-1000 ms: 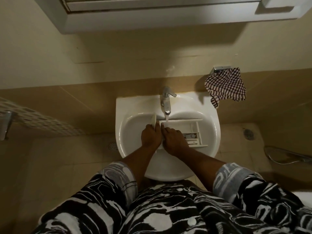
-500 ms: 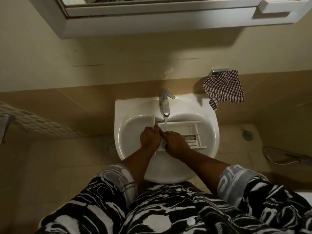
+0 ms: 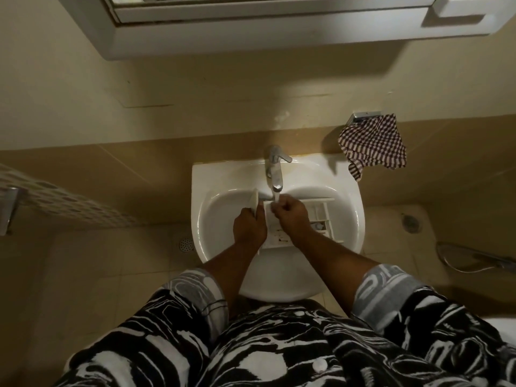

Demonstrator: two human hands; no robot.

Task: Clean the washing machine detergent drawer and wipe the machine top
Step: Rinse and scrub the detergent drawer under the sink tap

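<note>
The white detergent drawer (image 3: pixel 318 216) lies across the bowl of the white sink (image 3: pixel 220 208), its front panel at the left under the tap (image 3: pixel 275 170). A thin stream of water runs from the tap onto the drawer. My left hand (image 3: pixel 248 224) grips the drawer's left end by the front panel. My right hand (image 3: pixel 290 215) is over the drawer's left compartment, its fingers curled and rubbing inside right under the water. The hands hide most of that compartment.
A red-and-white checked cloth (image 3: pixel 372 145) hangs from a metal holder on the wall to the right of the sink. A mirror cabinet (image 3: pixel 251 32) juts out overhead. A floor drain (image 3: pixel 186 244) sits left of the sink, a hose (image 3: pixel 474 255) at the right.
My right hand has moved up the drawer towards the tap stream. The left hand keeps its hold on the drawer's end. The view has shifted slightly down.
</note>
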